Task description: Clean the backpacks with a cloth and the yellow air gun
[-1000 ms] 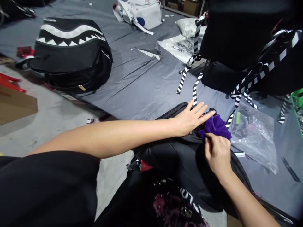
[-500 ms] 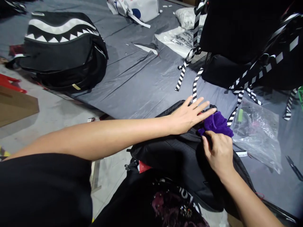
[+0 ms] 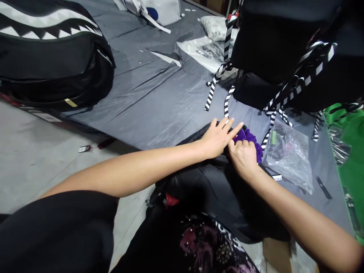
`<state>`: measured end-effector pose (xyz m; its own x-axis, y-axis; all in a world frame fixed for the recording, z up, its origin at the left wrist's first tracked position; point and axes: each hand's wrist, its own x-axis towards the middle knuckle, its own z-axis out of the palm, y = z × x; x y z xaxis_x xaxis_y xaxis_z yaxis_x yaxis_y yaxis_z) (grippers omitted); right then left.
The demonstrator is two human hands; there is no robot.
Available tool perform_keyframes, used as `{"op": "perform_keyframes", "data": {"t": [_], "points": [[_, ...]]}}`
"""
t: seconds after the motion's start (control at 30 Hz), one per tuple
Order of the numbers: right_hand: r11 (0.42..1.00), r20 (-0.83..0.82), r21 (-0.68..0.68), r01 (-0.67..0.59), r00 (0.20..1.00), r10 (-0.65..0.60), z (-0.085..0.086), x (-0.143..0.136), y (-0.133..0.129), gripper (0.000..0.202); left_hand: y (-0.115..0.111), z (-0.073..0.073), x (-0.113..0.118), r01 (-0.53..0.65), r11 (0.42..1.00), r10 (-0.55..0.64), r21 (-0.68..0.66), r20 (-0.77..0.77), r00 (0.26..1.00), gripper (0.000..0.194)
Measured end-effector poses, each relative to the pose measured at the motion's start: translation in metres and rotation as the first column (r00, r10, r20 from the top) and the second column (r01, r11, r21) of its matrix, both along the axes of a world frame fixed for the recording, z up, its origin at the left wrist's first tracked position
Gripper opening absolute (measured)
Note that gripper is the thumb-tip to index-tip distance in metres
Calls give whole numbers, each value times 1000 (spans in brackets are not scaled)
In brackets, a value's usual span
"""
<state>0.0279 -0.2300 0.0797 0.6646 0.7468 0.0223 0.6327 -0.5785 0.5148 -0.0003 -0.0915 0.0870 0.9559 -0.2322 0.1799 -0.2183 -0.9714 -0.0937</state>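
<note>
Purple and fuzzy, the crumpled cloth [image 3: 250,139] bunches atop the black backpack [image 3: 216,185], the right hand [image 3: 242,158] closed on it, the left hand [image 3: 217,137] spread flat just beside, holding nothing.

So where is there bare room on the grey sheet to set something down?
The widest free patch of grey sheet lies between the shark-tooth backpack and the striped straps. It is crowded to the right: clear plastic bag, hanging black bags, and both hands on the purple cloth.
</note>
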Motion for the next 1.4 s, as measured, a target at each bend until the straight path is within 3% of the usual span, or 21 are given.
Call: {"op": "perform_keyframes", "data": {"t": [0.1,0.17,0.3,0.5,0.57,0.7,0.97,1.07,1.17,1.3,1.4], "points": [[1000,-24,18,5,1000,-5,-2,2,-3,23,-2,2,2,-6,999,9,41,-65,998,111],[1000,-36,26,2,999,-2,-2,3,-6,23,-5,2,4,-33,997,39,71,-91,995,111],[999,-47,27,17,999,-16,1,4,-5,22,-10,0,5,-67,993,77,93,-103,992,100],[998,-182,7,55,982,-53,3,2,15,29,-9,-7,4,-93,995,93,22,5,996,63],[999,-209,0,54,977,-53,3,2,18,29,-7,-7,5,-62,998,62,30,-2,998,69],[999,-198,27,31,980,-25,2,3,13,26,-6,-4,6,-21,997,28,78,-94,995,104],[998,-137,69,2,991,7,-4,7,4,23,-10,-4,6,-75,996,78,49,-68,995,82],[993,-125,113,-36,991,50,-6,6,-8,19,-7,-5,4,-76,996,79,43,-53,995,90],[962,-127,241,-125,979,159,-9,4,-33,18,-5,-6,3,-108,994,109,23,-17,994,96],[882,-159,442,-165,953,258,-12,1,-64,16,-5,-8,3,-133,991,133,14,-2,991,86],[857,-206,491,-159,934,291,-12,2,-73,19,-5,-8,4,-131,991,131,6,-4,991,83]]}}
